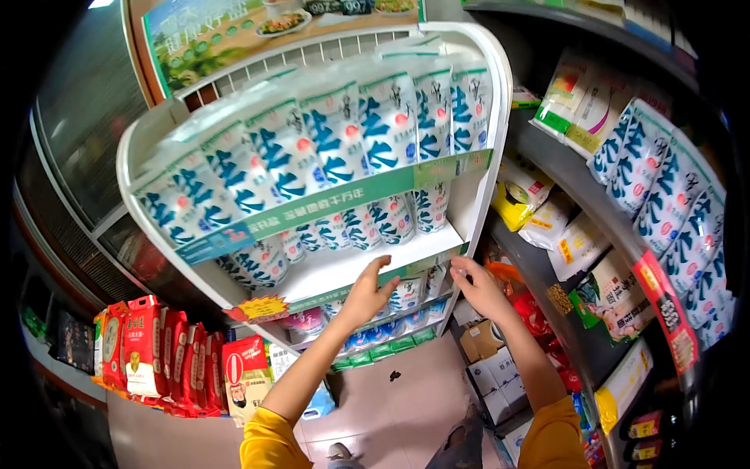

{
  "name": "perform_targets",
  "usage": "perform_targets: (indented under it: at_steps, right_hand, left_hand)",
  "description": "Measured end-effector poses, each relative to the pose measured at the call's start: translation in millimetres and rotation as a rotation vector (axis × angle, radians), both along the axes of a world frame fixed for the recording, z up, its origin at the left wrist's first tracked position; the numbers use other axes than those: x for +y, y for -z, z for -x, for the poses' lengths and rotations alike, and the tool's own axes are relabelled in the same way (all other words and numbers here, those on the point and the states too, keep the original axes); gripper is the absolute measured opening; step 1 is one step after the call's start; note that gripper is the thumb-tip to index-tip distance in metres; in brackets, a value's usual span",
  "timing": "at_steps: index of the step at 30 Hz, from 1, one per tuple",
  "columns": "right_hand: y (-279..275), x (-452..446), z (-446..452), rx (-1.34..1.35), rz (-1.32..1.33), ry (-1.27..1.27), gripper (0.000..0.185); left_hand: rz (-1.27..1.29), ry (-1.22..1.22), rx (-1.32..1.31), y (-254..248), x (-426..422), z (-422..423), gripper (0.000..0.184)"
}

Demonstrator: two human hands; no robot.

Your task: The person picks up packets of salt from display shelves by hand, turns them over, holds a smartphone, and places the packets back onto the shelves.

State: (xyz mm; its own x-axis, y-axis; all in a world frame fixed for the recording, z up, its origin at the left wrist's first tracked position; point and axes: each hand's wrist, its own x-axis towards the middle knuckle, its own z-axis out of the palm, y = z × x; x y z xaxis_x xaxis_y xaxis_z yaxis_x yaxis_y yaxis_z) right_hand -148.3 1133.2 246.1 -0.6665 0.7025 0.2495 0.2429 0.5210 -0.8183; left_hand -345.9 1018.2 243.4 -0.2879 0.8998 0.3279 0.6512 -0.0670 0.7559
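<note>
A white display rack (312, 273) stands ahead, its top shelf lined with white and blue bags (332, 129). More of these bags (359, 227) stand toward the back of the second shelf, behind a bare strip of white board. My left hand (370, 293) is in front of that shelf's edge, fingers apart and nothing in it. To the right, near the rack's right post, my right hand (475, 283) is also empty, its fingers spread. Below both hands, lower shelves hold further packs (406, 295).
Red bags (144, 352) stand on the floor side at left. Grey shelving (539, 258) with bagged goods curves along the right. Cardboard boxes (496, 375) are low beside the rack. A small dark object (394, 376) lies on the tiled floor.
</note>
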Motion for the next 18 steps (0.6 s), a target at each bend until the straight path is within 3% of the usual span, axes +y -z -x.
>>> perform_targets:
  at_steps: [6,10,18]
  right_hand:
    - [76,77,30,0.269,0.069,0.024,0.038]
    - [99,123,57,0.448,0.125,-0.011,0.043]
    - [94,172,107,0.332,0.049,0.174,0.066]
  left_hand:
    - [-0.135,-0.115,0.094,61,58,21,0.05]
    - [-0.202,-0.093,-0.022,80,99,28,0.049]
    - [-0.172,-0.057,-0.344,87,175,31,0.058]
